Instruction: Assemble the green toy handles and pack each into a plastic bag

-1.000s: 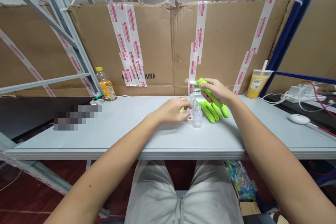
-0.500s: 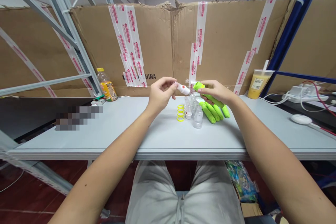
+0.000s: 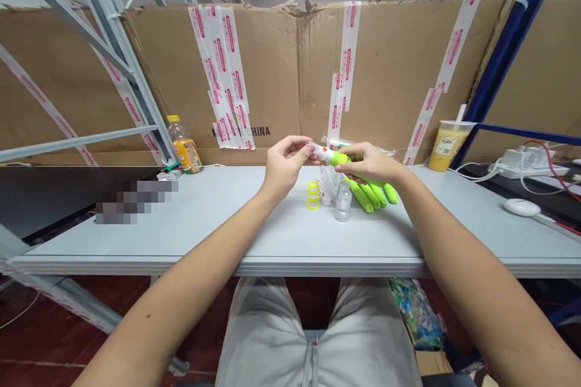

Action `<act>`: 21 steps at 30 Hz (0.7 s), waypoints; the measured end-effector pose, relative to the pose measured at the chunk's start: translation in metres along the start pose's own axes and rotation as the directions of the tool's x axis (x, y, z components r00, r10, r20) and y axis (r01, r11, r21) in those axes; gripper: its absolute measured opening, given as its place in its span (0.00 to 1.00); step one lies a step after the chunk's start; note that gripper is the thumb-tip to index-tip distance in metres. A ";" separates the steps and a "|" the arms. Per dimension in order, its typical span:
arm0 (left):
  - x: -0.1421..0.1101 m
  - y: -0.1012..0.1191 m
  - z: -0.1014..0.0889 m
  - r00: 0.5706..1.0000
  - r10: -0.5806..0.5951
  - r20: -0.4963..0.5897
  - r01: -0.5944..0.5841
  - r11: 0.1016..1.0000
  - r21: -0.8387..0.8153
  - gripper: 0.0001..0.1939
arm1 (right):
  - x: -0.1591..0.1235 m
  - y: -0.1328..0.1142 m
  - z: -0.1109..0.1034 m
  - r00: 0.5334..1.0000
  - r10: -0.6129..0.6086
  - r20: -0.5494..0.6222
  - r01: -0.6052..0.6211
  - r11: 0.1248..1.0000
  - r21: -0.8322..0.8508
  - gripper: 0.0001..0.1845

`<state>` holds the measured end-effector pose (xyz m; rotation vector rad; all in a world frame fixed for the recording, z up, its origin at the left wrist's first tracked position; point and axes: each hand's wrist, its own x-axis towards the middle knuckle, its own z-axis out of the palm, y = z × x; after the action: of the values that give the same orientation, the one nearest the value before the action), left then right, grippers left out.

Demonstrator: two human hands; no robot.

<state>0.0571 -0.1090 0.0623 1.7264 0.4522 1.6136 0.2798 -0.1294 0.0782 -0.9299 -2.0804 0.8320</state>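
Observation:
My left hand (image 3: 285,163) pinches a small white plastic bottle with an orange-red dot (image 3: 321,152) above the table. My right hand (image 3: 370,163) grips a lime-green tube (image 3: 339,159), and its end meets the white bottle's end. Below my hands stand several small clear plastic bottles (image 3: 344,204) and a stack of yellow rings (image 3: 313,195). Several more lime-green tubes (image 3: 368,196) lie side by side to the right, partly hidden under my right hand.
The pale grey table (image 3: 204,224) has a front edge close to me. Behind it stands a taped cardboard wall (image 3: 281,72). An orange drink bottle (image 3: 184,146) stands back left, a yellow drink cup (image 3: 445,146) back right. A white mouse (image 3: 521,207) and power strip (image 3: 521,170) lie right.
My left hand has risen from the bottles, uncovering the yellow rings, and carried the white bottle right. My right hand has brought the green tube down and left until the two ends meet.

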 end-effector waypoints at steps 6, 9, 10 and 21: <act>0.000 -0.008 0.002 0.994 0.035 0.102 -0.046 0.994 0.103 0.25 | -0.002 -0.003 0.002 1.000 -0.023 -0.003 0.023 0.998 0.057 0.15; -0.002 -0.012 0.002 0.986 0.163 0.033 -0.166 0.960 0.226 0.28 | -0.002 -0.003 0.002 0.996 -0.063 -0.067 0.072 0.987 0.147 0.15; -0.004 -0.012 0.001 0.977 0.210 0.029 -0.209 0.932 0.295 0.26 | -0.002 -0.003 0.001 0.993 -0.074 -0.095 0.090 0.981 0.172 0.15; -0.038 -0.008 0.020 0.718 0.004 0.696 -0.588 0.540 0.603 0.18 | 0.004 0.010 -0.011 0.973 -0.056 -0.225 0.132 0.931 0.341 0.12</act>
<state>0.0721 -0.1345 0.0303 3.0794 0.5899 0.9042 0.2898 -0.1179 0.0777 -0.6826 -1.7045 0.9717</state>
